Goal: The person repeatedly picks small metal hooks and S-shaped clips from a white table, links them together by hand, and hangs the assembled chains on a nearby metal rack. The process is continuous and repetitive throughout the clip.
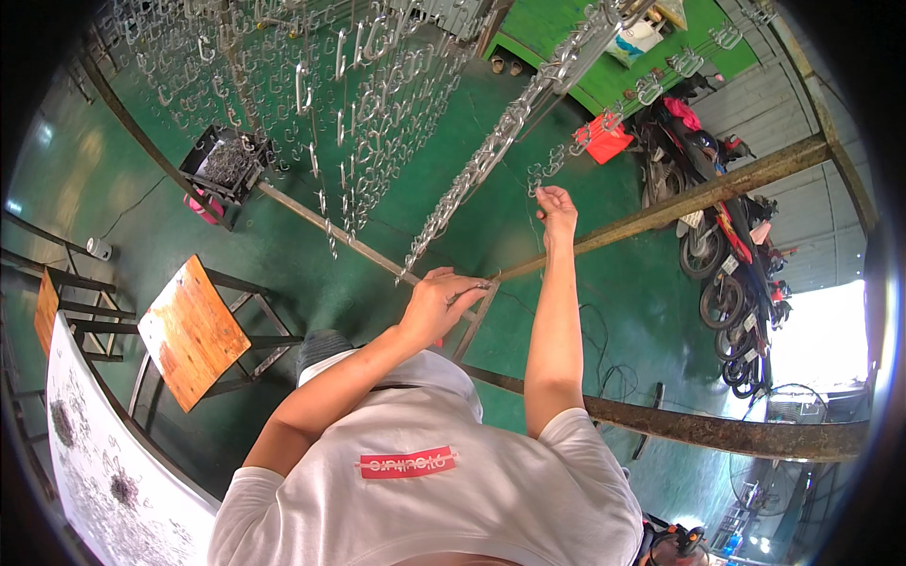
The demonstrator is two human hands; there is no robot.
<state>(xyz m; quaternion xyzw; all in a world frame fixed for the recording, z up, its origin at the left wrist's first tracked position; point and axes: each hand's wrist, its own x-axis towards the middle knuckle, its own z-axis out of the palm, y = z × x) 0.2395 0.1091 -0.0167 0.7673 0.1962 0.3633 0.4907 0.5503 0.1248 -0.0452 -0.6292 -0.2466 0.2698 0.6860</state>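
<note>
My right hand (557,209) is raised, its fingers pinched at the lower end of a hanging strand of silver metal clips (566,153). A thin wire trails down beside those fingers. Closer to my chest, my left hand (444,304) has thumb and fingers pressed together around something small; too little of it shows to name it. Between the two hands and further ahead, a dense row of silver carabiner-like clips (486,156) slants upward. Many more strands of such clips (377,123) hang at the far left.
Rusty metal bars (698,198) frame the work spot, one crossing near my right side (727,434). At left stand a wooden-topped stool (193,330), a white table with metal pieces (113,443) and a black crate of metal parts (226,160). Motorbikes (722,255) line the right.
</note>
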